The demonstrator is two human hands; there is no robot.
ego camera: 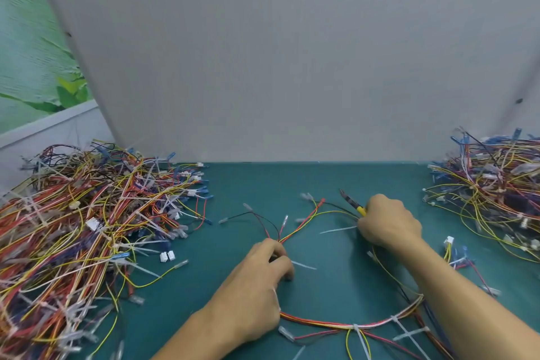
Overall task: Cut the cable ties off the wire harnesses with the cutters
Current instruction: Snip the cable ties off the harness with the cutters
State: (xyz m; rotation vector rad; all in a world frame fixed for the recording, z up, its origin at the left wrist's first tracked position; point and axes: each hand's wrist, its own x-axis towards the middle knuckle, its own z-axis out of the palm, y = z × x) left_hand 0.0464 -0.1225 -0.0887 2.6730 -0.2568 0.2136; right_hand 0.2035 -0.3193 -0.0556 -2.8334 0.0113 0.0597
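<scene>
Even, soft light; slight blur, edges bowed by wide-angle.

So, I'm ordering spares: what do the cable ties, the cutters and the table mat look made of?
Cable ties on the wire harness: whitish, translucent, thin strips, likely nylon plastic. Cutters: dark, dull metal jaws, yellow grip, probably plastic or rubber; the right hand covers most of it. Table mat: teal, matte, no glare, perhaps rubber or vinyl.
</scene>
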